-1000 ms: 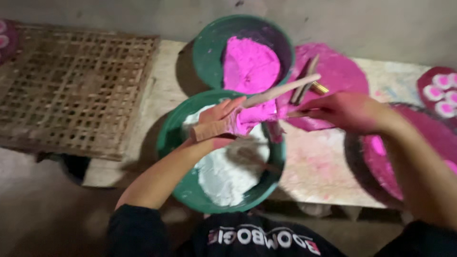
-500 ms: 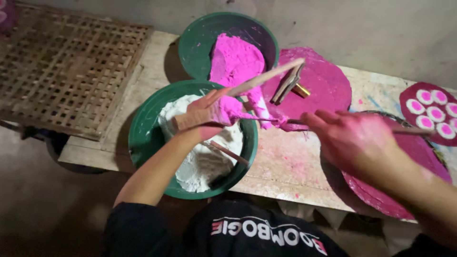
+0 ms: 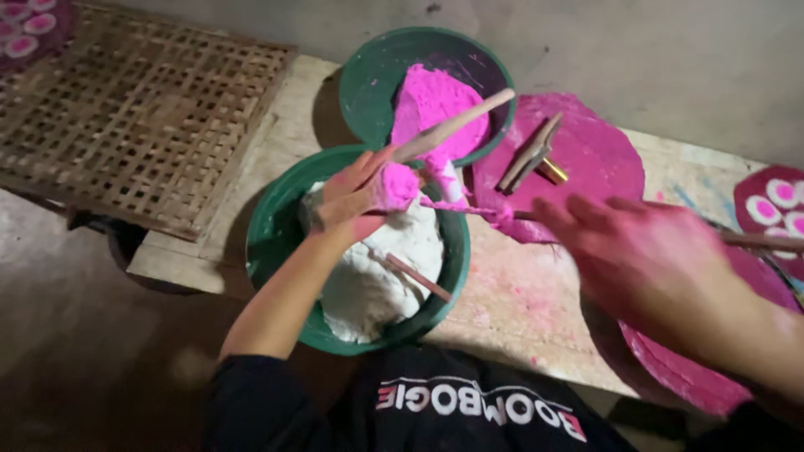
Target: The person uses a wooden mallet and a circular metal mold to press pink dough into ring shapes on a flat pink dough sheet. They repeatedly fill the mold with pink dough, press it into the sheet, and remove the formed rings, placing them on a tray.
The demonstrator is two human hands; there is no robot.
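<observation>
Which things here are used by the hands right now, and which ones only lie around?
In use:
- left hand holding a pink lump and a wooden stick
- right hand with a thin stick
- green bowl of white paste

Lying about:
- green bowl of pink paste
- bamboo lattice
- tools on the pink disc
- stick in the white paste

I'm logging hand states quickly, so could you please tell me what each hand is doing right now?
Left hand: closed on a wooden stick and a lump of pink paste.
Right hand: blurred; its grip cannot be told.
</observation>
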